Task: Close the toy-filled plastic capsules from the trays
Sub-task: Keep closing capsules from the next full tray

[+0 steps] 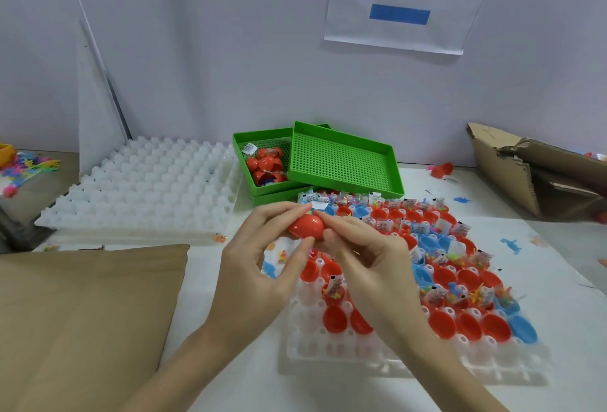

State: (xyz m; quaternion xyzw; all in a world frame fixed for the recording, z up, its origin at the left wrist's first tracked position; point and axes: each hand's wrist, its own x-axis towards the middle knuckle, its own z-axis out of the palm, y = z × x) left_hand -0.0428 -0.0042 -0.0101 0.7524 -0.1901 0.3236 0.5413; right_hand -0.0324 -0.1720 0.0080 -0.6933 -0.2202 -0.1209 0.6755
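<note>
Above the table's middle I hold a red capsule (307, 225) between both hands. My left hand (259, 264) pinches it with thumb below and fingers on top. My right hand (364, 257) pinches its right end, where a small white paper tag sticks up. Under my right hand lies a clear white tray (331, 351) with several open red and blue capsule halves, many holding small toys in packets. A green tray (243, 155) behind it holds several closed red capsules (266, 162).
A second green perforated tray (345, 162) lies tilted on the first. An upturned white tray (147, 181) sits at back left. A brown cardboard sheet (82, 313) covers the near left, a torn carton (532, 175) stands at right. Loose toys dot the table.
</note>
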